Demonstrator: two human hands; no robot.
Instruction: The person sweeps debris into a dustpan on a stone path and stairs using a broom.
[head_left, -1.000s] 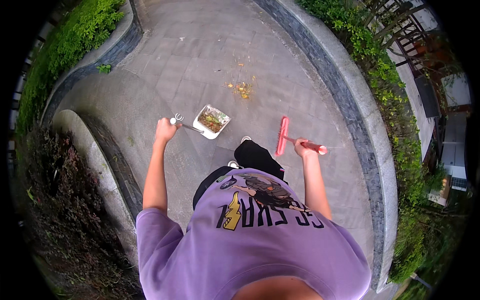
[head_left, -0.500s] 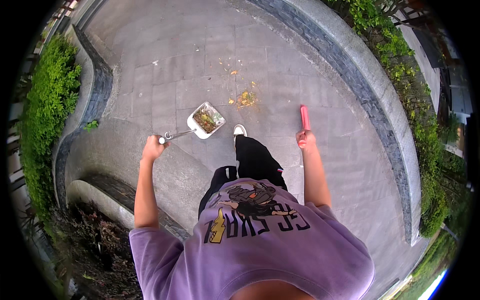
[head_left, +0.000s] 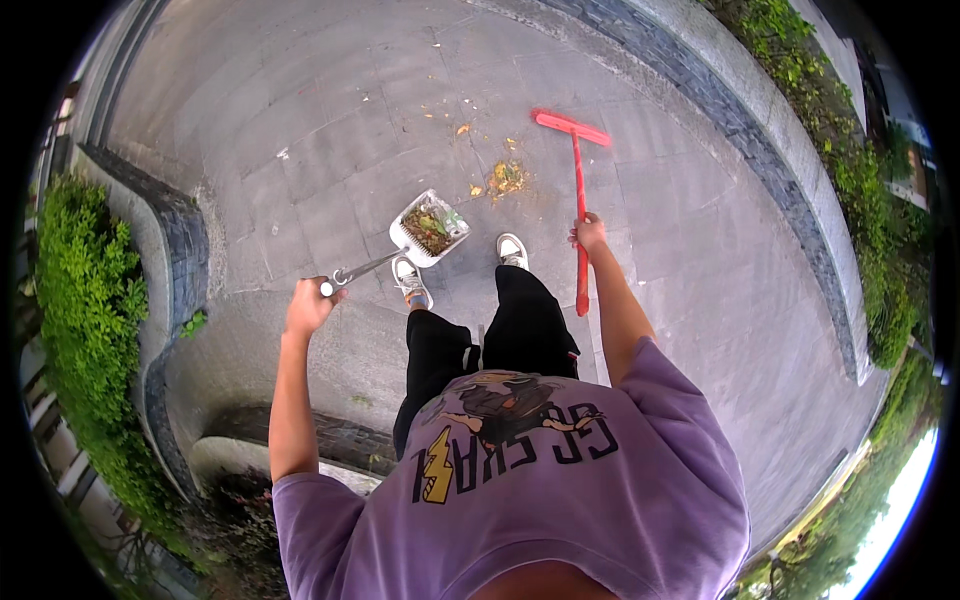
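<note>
My left hand is closed round the top of the grey handle of a white long-handled dustpan. Leaves and litter lie inside the pan, by my left shoe. My right hand grips the shaft of a red broom. The broom's wide red head points away from me, beyond the hand, and the shaft's near end sticks out behind it. Between pan and broom head, a small heap of yellow leaves lies on the paving, with loose bits scattered farther off.
Grey stone paving spreads under my feet. A low curved stone wall with green plants behind bounds the right. To the left stand another curved wall and a green hedge. My two white shoes are beside the pan.
My right arm has swung the broom outward, so its shaft and head now show at full length. My left shoe has come into view beside the dustpan. The left hand keeps its hold.
</note>
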